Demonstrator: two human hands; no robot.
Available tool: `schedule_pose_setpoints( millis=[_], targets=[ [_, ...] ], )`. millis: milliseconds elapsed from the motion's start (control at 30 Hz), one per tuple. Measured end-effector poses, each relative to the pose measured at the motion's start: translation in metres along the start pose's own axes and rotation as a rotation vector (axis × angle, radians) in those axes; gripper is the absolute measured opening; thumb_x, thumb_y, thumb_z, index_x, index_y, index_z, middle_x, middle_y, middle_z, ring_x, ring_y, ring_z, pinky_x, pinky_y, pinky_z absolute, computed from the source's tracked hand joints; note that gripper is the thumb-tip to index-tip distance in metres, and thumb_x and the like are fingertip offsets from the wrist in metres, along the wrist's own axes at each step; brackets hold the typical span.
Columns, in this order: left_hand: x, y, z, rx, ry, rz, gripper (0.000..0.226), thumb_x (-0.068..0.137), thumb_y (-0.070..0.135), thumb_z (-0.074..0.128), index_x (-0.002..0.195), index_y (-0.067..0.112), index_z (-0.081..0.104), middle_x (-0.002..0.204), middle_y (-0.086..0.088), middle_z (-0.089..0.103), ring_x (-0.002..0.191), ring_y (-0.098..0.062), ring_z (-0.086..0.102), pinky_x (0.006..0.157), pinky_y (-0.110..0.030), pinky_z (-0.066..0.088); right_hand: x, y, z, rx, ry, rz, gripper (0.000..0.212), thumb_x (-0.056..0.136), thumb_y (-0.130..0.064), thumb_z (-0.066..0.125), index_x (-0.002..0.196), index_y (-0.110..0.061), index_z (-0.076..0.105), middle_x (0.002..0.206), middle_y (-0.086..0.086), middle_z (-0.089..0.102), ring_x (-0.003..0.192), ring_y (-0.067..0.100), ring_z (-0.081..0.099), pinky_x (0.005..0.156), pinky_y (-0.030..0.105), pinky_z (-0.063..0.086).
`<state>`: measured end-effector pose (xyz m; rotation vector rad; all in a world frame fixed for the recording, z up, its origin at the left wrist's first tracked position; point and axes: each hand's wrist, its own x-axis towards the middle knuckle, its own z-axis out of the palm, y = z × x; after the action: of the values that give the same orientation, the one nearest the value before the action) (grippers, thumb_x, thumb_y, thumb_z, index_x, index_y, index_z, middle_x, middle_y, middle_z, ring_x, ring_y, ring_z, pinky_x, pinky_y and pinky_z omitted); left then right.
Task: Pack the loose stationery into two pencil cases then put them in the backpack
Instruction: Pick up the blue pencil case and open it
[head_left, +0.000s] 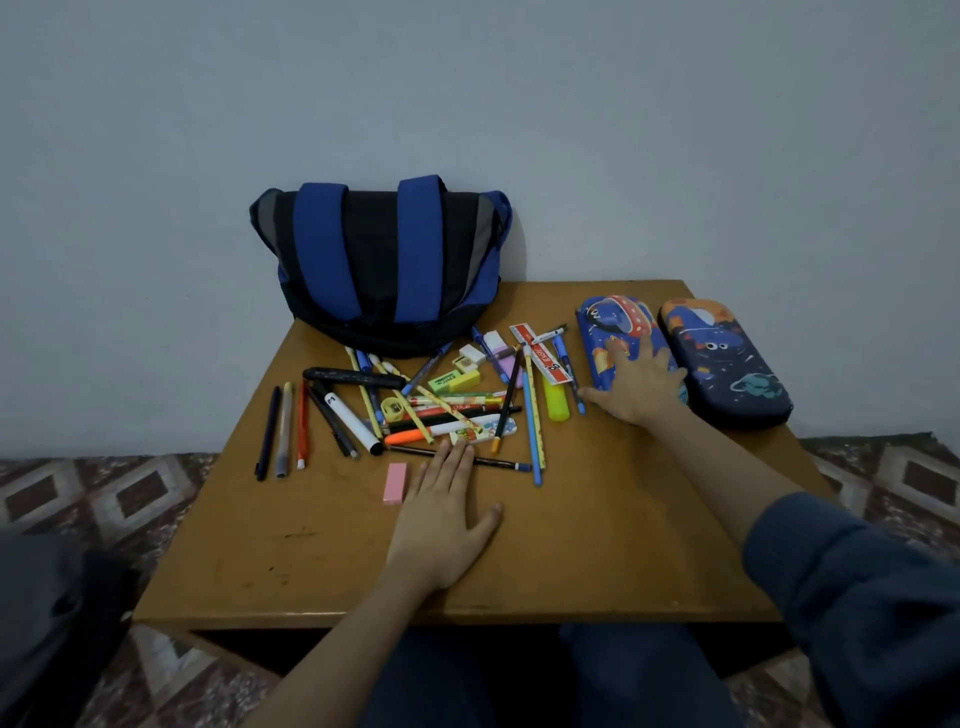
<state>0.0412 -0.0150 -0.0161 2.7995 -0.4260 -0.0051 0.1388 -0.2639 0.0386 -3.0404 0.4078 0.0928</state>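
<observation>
Nearest you: left hand (447, 514) lies flat on the table (597, 545), palm down, fingers straight and together, holding nothing. Its fingertips just reach the near edge of the stationery pile (447, 400), touching or almost touching a thin dark pencil (498, 461) lying crosswise. Pink eraser (396, 483) sits just left of that hand, apart from the pile.

The pile is mid-table: pens, pencils, markers, erasers and a sharpener, crossed at all angles. Three pens (283, 431) lie in a row off its left side.

Right hand (639, 384) is farther out and to the right, fingers spread and laid on top of the blue pencil case (613, 322), thumb stretched left onto the table. It's pressing or resting there, not curled round anything. Second, darker pencil case (727, 358) is just beside the first on its right; they look to be touching. Both look closed. Both have their long axis running away from you, near end angled slightly right.

Key relation: the cases are right of the pile, under your right hand; the loose items are in front of your left. Likely split: right hand opens the case, left hand feeds it. Nothing packed yet.

Backpack (384, 260) stands at the far edge against the wall, behind the pile, straps facing you. I can't tell whether it's open.
</observation>
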Motion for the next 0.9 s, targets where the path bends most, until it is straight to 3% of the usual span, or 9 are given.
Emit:
schedule_pose_setpoints(
  millis=[133, 500, 667, 800, 900],
  targets=[
    [0.0, 0.0, -0.001, -0.007, 0.005, 0.002, 0.077, 0.092, 0.06, 0.031, 0.15, 0.024, -0.005, 0.157, 0.009, -0.009, 0.143, -0.005, -0.013, 0.111, -0.024, -0.009, -0.006, 0.0, 0.008, -0.037, 0.019, -0.034, 0.082, 0.088, -0.054, 0.05, 0.15, -0.023, 0.006, 0.157, 0.013, 0.007, 0.142, 0.039, 0.009, 0.109, 0.065, 0.018],
    [-0.003, 0.001, 0.0, -0.004, 0.001, 0.008, 0.075, 0.094, 0.058, 0.029, 0.15, 0.022, -0.004, 0.158, 0.009, -0.009, 0.138, 0.0, -0.017, 0.11, -0.023, -0.011, -0.105, -0.001, 0.022, 0.062, 0.09, -0.04, 0.078, 0.087, -0.056, 0.047, 0.149, -0.027, 0.009, 0.157, 0.007, 0.011, 0.142, 0.031, 0.014, 0.108, 0.06, 0.021],
    [-0.004, 0.003, -0.002, 0.021, -0.026, -0.012, 0.074, 0.094, 0.057, 0.028, 0.15, 0.021, -0.005, 0.158, 0.007, -0.009, 0.143, -0.007, -0.013, 0.11, -0.024, -0.011, -0.13, 0.005, 0.022, 0.064, 0.064, -0.062, 0.073, 0.089, -0.062, 0.039, 0.148, -0.031, 0.012, 0.156, 0.004, 0.013, 0.141, 0.028, 0.013, 0.11, 0.055, 0.02],
    [-0.004, 0.003, -0.002, 0.039, -0.046, -0.014, 0.074, 0.094, 0.058, 0.026, 0.15, 0.02, -0.005, 0.158, 0.006, -0.009, 0.144, -0.008, -0.013, 0.11, -0.025, -0.01, -0.118, 0.006, 0.008, 0.295, 0.189, 0.107, 0.065, 0.09, -0.06, 0.037, 0.137, -0.016, 0.038, 0.139, 0.012, 0.04, 0.128, 0.028, 0.034, 0.1, 0.045, 0.036],
    [-0.004, 0.003, -0.003, 0.061, -0.06, -0.01, 0.074, 0.094, 0.059, 0.023, 0.149, 0.02, -0.008, 0.157, 0.006, -0.011, 0.143, -0.008, -0.015, 0.11, -0.025, -0.011, -0.099, 0.015, -0.003, 0.389, 0.015, 0.281, 0.074, 0.087, -0.057, 0.05, 0.135, -0.003, 0.032, 0.133, 0.018, 0.043, 0.123, 0.033, 0.042, 0.095, 0.042, 0.041]
  ],
)
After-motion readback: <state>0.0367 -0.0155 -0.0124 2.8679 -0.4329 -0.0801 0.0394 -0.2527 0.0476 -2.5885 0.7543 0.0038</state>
